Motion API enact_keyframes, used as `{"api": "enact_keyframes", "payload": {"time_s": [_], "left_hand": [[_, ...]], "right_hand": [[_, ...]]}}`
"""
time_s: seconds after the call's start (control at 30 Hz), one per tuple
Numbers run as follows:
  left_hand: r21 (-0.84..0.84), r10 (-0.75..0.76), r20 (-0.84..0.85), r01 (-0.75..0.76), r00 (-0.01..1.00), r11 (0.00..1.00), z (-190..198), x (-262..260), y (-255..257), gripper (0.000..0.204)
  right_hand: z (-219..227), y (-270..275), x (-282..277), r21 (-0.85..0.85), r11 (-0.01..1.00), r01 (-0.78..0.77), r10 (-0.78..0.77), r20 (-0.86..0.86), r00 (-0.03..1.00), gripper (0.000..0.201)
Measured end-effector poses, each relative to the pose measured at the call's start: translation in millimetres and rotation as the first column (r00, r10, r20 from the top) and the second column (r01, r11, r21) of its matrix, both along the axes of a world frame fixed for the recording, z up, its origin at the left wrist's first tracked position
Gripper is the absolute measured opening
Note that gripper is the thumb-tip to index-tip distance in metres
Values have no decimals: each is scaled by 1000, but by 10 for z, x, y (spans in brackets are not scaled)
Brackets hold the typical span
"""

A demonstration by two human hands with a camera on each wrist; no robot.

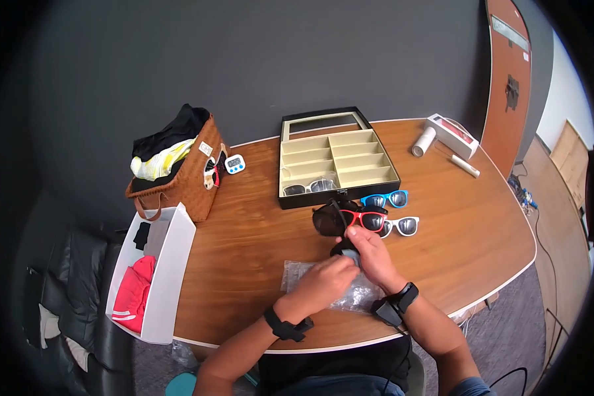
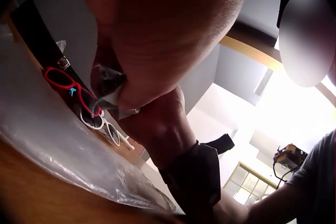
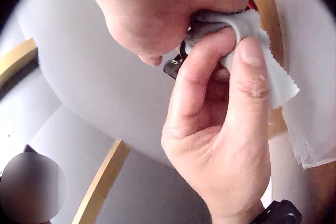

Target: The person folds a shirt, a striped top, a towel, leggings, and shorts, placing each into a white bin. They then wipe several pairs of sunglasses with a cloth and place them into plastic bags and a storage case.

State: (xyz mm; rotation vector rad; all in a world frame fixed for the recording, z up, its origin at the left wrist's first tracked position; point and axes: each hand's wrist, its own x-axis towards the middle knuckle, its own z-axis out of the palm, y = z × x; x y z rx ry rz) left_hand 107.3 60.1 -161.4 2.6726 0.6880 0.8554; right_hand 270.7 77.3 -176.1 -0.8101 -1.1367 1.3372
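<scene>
My right hand [image 1: 374, 259] grips a pair of dark sunglasses [image 1: 328, 220] over the near part of the table. Against them, my left hand [image 1: 327, 280] pinches a light grey cloth [image 3: 281, 79] with a zigzag edge between thumb and forefinger. Fingers and cloth hide part of the frame. Just beyond the hands lie red sunglasses [image 1: 371, 222], blue sunglasses [image 1: 385, 199] and white sunglasses [image 1: 404, 227]. Under the hands is a clear plastic bag [image 1: 361, 298]. Behind them stands an open display case [image 1: 366, 157] with eyewear [image 1: 310, 187] in its front left compartment.
A wicker basket [image 1: 178, 191] of clothes stands at the left, beside a small white timer [image 1: 235, 164]. In front is a white box [image 1: 171, 270] with red clothing [image 1: 135, 290]. A white carton [image 1: 452, 135], a white cylinder [image 1: 424, 141] and a white stick [image 1: 465, 165] lie back right.
</scene>
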Motion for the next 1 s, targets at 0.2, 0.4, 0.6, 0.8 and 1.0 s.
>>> {"api": "enact_keyframes", "payload": {"time_s": [0.2, 0.4, 0.6, 0.8, 1.0], "left_hand": [[-298, 357, 382, -252, 852, 921, 319, -215, 87, 12], [-696, 432, 714, 493, 551, 522, 75, -257, 197, 24], [-577, 372, 811, 727, 453, 373, 180, -449, 183, 16], [-702, 331, 710, 587, 621, 404, 241, -398, 132, 13], [-576, 333, 643, 149, 689, 804, 165, -217, 96, 16]], "right_hand": [[240, -100, 76, -151, 982, -113, 88, -163, 983, 8], [165, -169, 35, -209, 838, -503, 439, -290, 851, 7], [61, -74, -24, -137, 941, -310, 263, -281, 923, 4], [145, -97, -39, -269, 844, -464, 339, -404, 850, 18], [167, -177, -29, -302, 663, -686, 557, -414, 720, 32]]}}
